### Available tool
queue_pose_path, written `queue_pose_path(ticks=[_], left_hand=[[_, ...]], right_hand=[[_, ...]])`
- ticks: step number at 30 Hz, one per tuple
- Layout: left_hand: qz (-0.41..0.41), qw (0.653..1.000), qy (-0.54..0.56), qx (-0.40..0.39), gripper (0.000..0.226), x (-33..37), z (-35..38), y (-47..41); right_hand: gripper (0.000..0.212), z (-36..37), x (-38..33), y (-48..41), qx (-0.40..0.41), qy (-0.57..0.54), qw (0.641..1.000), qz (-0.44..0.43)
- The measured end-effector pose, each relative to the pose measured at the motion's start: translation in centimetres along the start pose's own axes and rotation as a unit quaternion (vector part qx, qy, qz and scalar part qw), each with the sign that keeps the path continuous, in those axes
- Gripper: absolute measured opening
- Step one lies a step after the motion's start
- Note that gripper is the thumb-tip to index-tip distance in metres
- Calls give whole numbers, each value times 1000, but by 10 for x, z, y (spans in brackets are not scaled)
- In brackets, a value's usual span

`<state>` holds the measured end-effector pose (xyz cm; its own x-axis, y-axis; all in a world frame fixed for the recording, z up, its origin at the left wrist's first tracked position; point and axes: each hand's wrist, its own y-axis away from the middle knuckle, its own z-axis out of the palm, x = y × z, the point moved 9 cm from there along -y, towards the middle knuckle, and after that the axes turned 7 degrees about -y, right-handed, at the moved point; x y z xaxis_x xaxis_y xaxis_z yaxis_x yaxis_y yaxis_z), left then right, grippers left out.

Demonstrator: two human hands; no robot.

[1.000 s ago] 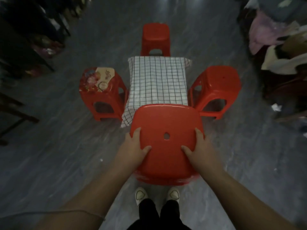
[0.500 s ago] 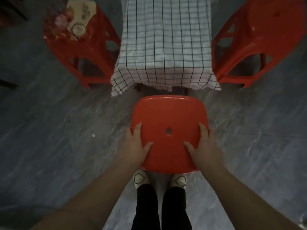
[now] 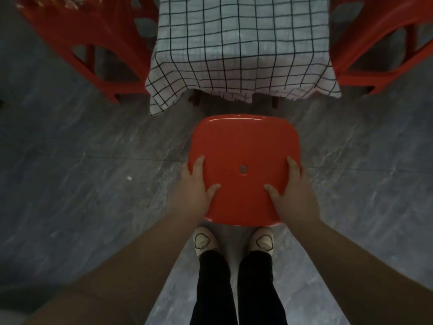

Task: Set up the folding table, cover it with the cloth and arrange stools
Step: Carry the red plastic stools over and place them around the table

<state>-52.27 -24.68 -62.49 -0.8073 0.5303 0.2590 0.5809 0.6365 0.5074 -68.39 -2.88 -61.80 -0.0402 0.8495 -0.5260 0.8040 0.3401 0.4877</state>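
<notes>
My left grip (image 3: 195, 192), right grip (image 3: 294, 195) clasp red stool (image 3: 243, 146) seat edges, thumbs on top; checked cloth (image 3: 234, 43) hangs just ahead.

Your near stool (image 3: 243, 146) shows its seat only. The legs are hidden beneath it, so you cannot tell whether it stands on the floor (image 3: 70, 184). The outer fingers of your left hand (image 3: 196, 191) and right hand (image 3: 294, 195) pass out of sight over the seat's side edges. The checked cloth (image 3: 234, 43) conceals the table (image 3: 195, 100) save two leg ends below the hem, and the top edge cuts both off. The left stool (image 3: 98, 50) and right stool (image 3: 375, 38) are cropped by the frame. A white speck (image 3: 128, 178) is too small to identify.
</notes>
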Motion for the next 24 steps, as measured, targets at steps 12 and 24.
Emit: queue_pose_path(ticks=[12,24], left_hand=[[19,998,58,-31,83,8,-4,6],[17,999,43,-5,84,-27,20,70]], right_hand=[[89,1,4,1,6,-63,998,15],[90,24,32,67,12,-52,999,-7]])
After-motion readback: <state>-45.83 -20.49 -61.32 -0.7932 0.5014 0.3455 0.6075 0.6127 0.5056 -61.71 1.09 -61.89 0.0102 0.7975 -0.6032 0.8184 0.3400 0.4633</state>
